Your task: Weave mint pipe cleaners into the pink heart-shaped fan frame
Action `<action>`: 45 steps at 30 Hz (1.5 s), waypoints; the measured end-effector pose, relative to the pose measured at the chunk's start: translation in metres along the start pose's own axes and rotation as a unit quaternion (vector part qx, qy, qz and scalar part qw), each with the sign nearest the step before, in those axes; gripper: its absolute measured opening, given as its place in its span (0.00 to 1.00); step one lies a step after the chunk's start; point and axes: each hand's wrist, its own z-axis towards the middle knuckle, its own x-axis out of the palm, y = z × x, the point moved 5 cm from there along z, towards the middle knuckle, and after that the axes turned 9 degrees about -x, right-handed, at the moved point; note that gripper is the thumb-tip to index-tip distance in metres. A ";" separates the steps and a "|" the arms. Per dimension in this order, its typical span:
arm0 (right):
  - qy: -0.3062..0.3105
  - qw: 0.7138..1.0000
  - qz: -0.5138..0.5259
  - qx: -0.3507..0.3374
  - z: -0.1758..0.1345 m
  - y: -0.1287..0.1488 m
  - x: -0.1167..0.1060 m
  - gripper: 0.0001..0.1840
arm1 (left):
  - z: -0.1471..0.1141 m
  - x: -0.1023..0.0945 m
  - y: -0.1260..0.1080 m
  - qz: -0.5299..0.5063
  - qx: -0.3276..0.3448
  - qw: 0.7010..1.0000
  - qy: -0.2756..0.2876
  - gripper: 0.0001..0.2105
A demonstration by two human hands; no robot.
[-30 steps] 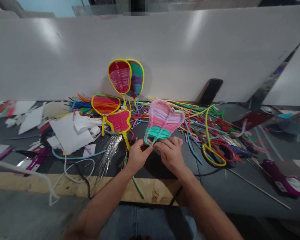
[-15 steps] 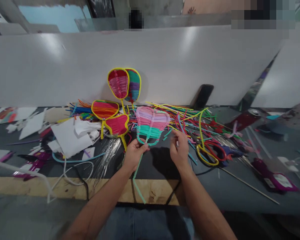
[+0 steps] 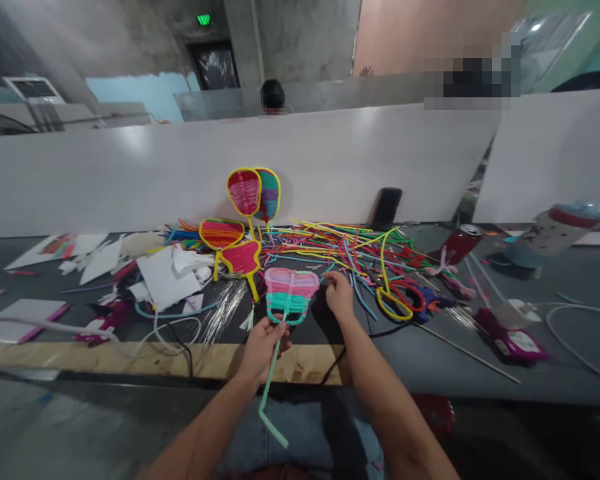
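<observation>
My left hand (image 3: 265, 347) is closed round the lower end of a hand fan made of pipe cleaners (image 3: 291, 287), with pink, lilac and teal bands. Its pale green stem (image 3: 269, 400) hangs below the hand and bends near its end. To the right of the fan, a little apart from it, is my right hand (image 3: 340, 295) with curled fingers; what they hold, if anything, is too small to make out. Short teal pipe cleaner pieces (image 3: 329, 269) lie just beyond its fingertips. Two yellow-edged fans, one pink (image 3: 241, 259) and one orange (image 3: 222, 233), lie behind my left hand.
Many loose pipe cleaners (image 3: 325, 241) spread along the back. Two more fans (image 3: 244, 192) lean on the white partition (image 3: 180, 173), as does a phone (image 3: 387, 207). Scissors (image 3: 405, 300), a can (image 3: 460, 243) and a glue gun (image 3: 513, 340) are at right; papers (image 3: 167, 277) at left.
The view has tilted up, so the bench sits differently in the picture. The fan in my left hand is now lower and nearer my body. My right hand stays beside it, fingers curled.
</observation>
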 end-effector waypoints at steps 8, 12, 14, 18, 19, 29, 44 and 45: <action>-0.025 1.000 -0.001 0.013 0.013 -0.011 -0.016 0.19 | -0.010 -0.028 -0.002 0.239 0.027 0.968 0.071 0.22; 0.055 0.998 -0.034 -0.011 0.046 -0.010 -0.018 0.15 | -0.010 -0.056 -0.023 0.411 0.201 0.888 -0.047 0.17; 0.094 0.994 -0.062 -0.017 0.064 -0.012 -0.016 0.15 | -0.010 -0.061 -0.027 0.441 0.277 0.850 -0.074 0.15; 0.165 0.978 -0.124 -0.021 0.090 -0.026 -0.007 0.12 | -0.008 -0.062 -0.022 0.478 0.367 0.796 -0.057 0.11; 0.178 0.974 -0.138 -0.020 0.095 -0.032 -0.006 0.12 | -0.007 -0.063 -0.020 0.484 0.376 0.789 -0.053 0.11; 0.108 0.963 -0.241 0.041 0.134 -0.113 -0.070 0.16 | 0.000 -0.074 -0.014 0.488 0.398 0.775 -0.057 0.07; 0.107 0.958 -0.267 0.010 0.188 -0.082 -0.025 0.20 | 0.006 -0.078 -0.014 0.477 0.377 0.792 -0.061 0.10; 0.125 0.954 -0.273 0.006 0.191 -0.080 -0.012 0.21 | 0.006 -0.079 -0.013 0.478 0.374 0.792 -0.066 0.10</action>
